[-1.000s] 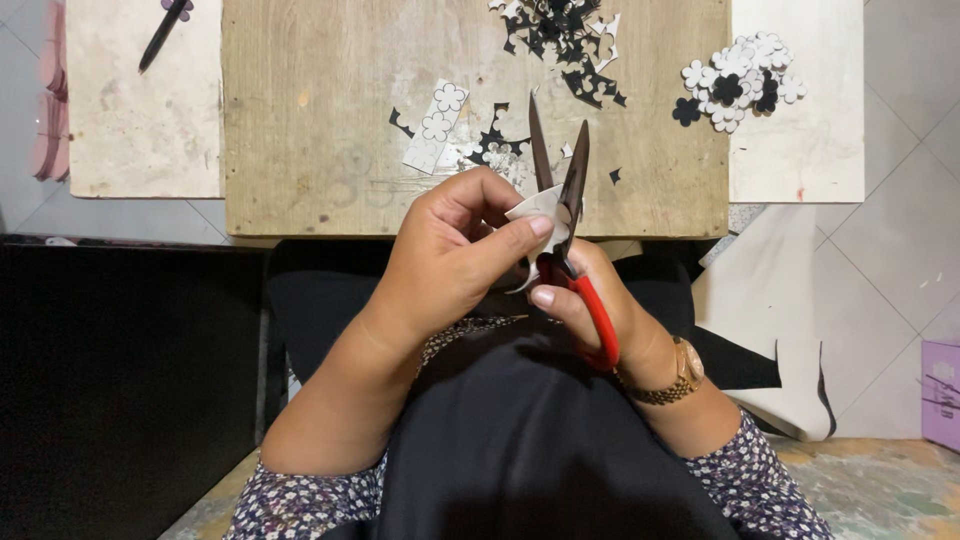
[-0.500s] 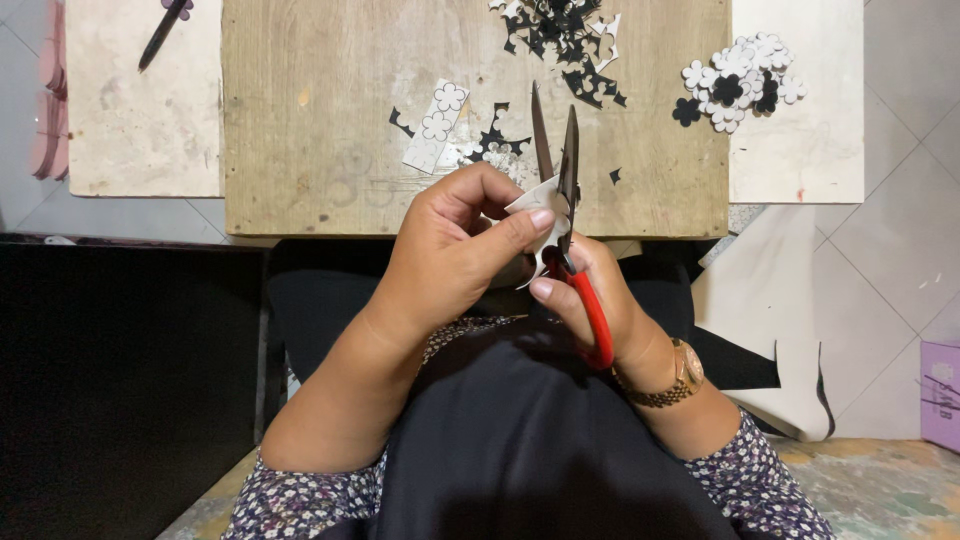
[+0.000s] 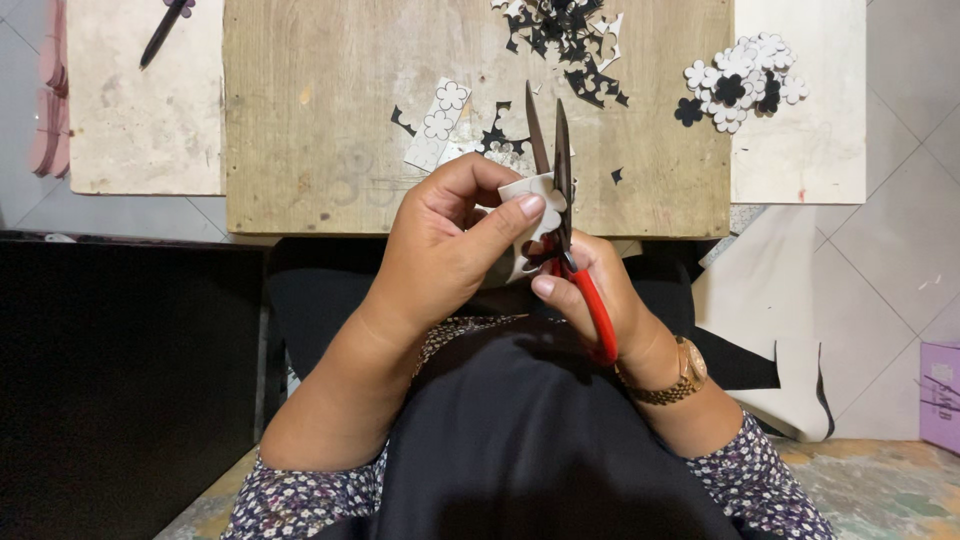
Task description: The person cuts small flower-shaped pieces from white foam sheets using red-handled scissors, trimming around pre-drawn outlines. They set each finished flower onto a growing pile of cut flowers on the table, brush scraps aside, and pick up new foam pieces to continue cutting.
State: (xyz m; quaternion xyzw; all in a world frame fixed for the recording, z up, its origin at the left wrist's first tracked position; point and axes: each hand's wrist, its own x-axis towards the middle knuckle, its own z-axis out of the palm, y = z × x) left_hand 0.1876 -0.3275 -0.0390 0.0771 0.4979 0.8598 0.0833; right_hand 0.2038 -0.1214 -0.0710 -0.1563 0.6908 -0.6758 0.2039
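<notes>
Wooden board (image 3: 320,130) holds black scraps (image 3: 565,35) beyond the scissors (image 3: 560,190).

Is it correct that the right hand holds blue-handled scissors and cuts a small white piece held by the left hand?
Not quite: in the head view the scissors have red handles, not blue. The right hand holds them, cutting the small white piece pinched by the left hand.

We saw an evenly lit, fairly bright scene under soft overhead light. The wooden tabletop (image 3: 320,120) showed no glare. Shadows were faint beneath the hands, and the lower left sat very dark. Focus was sharp throughout, with no obvious edge distortion.
</notes>
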